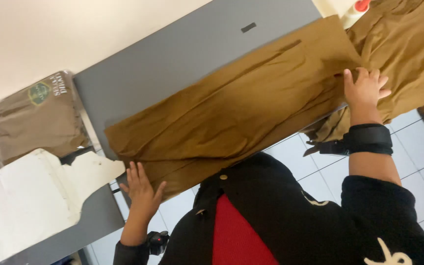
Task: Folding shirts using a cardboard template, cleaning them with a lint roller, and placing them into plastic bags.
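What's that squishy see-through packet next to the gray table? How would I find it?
Start at the gray table where the big brown cloth lies spread. Look past its end by the left hand: a clear plastic packet holds folded brown fabric. Only it is wrapped, with a round green badge.

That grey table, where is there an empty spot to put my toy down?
The grey table is bare along its far side, between the brown cloth and the cream wall. The near side is crowded: the cloth covers it, with the left hand and right hand flat on it. A bagged folded garment and torn white paper fill the left end.
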